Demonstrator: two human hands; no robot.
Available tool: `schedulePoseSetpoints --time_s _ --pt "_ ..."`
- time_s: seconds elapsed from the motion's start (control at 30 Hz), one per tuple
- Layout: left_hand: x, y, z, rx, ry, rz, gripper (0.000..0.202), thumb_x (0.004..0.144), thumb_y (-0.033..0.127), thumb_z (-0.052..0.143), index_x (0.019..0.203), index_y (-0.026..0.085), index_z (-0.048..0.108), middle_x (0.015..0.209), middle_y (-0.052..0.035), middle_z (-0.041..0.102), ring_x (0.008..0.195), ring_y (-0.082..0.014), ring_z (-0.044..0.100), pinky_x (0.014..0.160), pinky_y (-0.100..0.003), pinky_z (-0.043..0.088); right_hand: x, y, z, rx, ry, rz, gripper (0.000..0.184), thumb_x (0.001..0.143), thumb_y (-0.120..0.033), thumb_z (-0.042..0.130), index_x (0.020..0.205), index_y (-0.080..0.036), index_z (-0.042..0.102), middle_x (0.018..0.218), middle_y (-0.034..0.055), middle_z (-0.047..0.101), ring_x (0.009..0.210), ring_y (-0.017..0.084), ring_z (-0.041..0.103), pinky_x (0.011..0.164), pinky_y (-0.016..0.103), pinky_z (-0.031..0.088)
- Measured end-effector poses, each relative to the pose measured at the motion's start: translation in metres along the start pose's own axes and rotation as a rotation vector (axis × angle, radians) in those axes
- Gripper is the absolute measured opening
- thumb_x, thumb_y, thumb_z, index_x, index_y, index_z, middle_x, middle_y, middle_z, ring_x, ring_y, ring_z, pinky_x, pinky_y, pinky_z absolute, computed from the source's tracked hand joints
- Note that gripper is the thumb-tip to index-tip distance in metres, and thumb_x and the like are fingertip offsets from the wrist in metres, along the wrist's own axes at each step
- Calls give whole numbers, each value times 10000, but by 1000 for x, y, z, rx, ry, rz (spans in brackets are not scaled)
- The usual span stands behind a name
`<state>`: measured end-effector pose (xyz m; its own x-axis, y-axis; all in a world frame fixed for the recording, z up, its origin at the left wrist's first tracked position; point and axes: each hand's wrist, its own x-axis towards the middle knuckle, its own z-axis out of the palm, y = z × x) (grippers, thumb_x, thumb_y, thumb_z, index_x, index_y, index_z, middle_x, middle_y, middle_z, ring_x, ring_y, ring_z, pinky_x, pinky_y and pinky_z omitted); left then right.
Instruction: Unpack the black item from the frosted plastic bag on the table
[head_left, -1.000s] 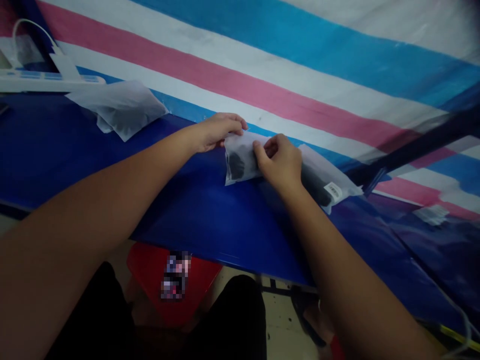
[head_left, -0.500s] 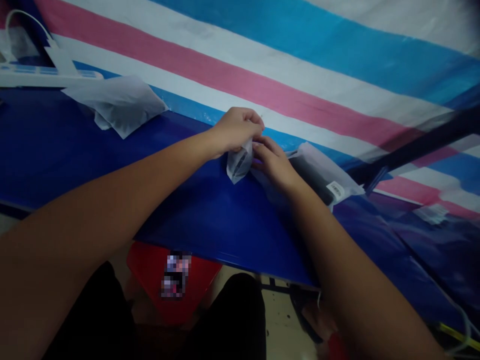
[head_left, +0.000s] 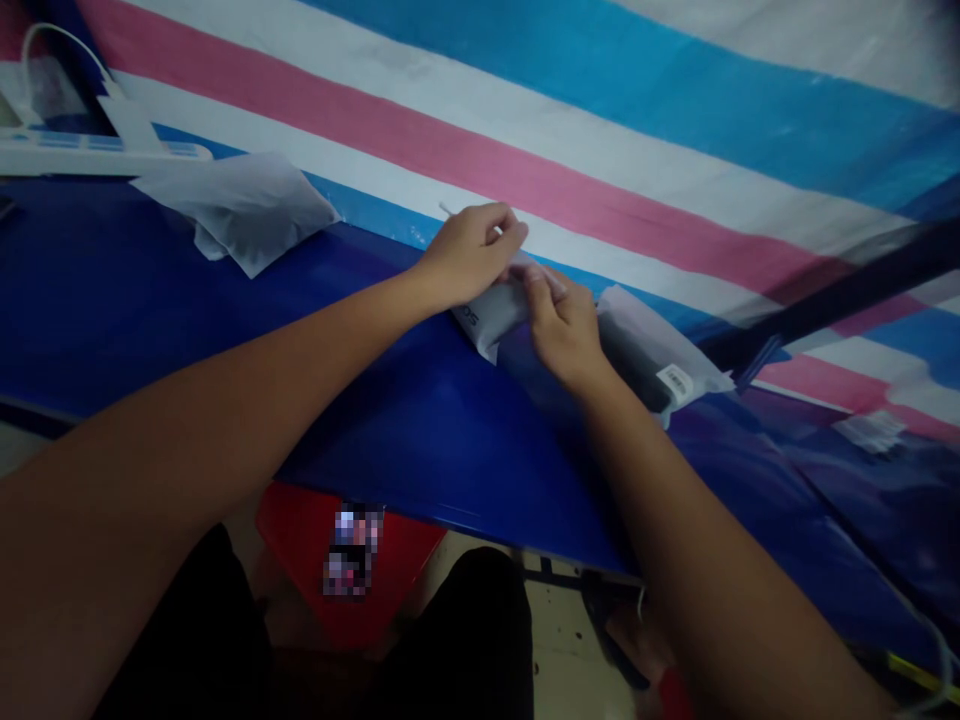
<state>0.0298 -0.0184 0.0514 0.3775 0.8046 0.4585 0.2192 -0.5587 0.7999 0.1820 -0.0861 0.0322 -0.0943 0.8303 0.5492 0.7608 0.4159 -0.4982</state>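
The widest open stretch is the blue tabletop (head_left: 360, 400) in the middle and lower left of the frame, bare from the front edge up to the forearms. In the upper left a crumpled white plastic bag (head_left: 240, 205) lies in the way, and beyond it a white power strip (head_left: 90, 155) with its plug and cable blocks the far corner. The striped tarp (head_left: 600, 130) closes off the whole top of the frame (no passage behind the hands). Right of centre a bagged dark item (head_left: 652, 355) sits just beside the right hand (head_left: 566, 330), and a dark bar (head_left: 832, 300) slants across behind it. A small label (head_left: 870, 430) lies at far right.
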Motion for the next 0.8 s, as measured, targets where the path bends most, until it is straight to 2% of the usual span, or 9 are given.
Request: schedulePoseSetpoints --time_s 0.13,0.23,0.33,0.47,0.57,0.8 --pt "3 -17 -22 292 86 130 148 931 384 568 951 272 662 1071 -66 649 1321 -318 392 1037 -463 377 2 9 1 -41 127 38 626 975 -697 288 1019 -232 705 991 86 718 994 293 643 901 452 498" --pt "8 -34 -36 330 79 111 144 927 387 562 956 293 667 1156 -61 643 1371 -326 338 1079 -481 340 6 22 -1 -34 188 71 620 980 -687 282 953 -229 698 916 80 703 931 276 649 858 443 505" --pt "15 -52 -41 211 58 64 135 923 372 563 911 281 662 1124 -58 671 1276 -301 480 1038 -437 397 10 38 -4 -14 264 112 594 971 -681 310 879 -218 669 845 79 669 875 273 644 827 450 508" --pt "23 -69 -39 57 106 -32 97 908 337 593 926 266 657 978 -38 710 1029 -231 636 912 -369 501 15 54 -4 34 284 161 528 957 -666 361 853 -221 626 826 63 636 862 266 640 811 454 513" --pt "26 -74 -37 -70 127 -68 57 897 280 629 894 234 663 896 -44 716 905 -202 675 850 -364 542 16 59 -2 69 311 169 475 960 -625 383 873 -220 615 858 59 637 878 252 643 803 433 520" --pt "24 -72 -37 -268 187 -107 48 912 192 624 902 189 671 923 -48 747 817 -142 698 869 -353 560 17 69 -1 111 372 173 480 950 -636 392 900 -213 613 885 61 637 907 265 654 750 418 529"
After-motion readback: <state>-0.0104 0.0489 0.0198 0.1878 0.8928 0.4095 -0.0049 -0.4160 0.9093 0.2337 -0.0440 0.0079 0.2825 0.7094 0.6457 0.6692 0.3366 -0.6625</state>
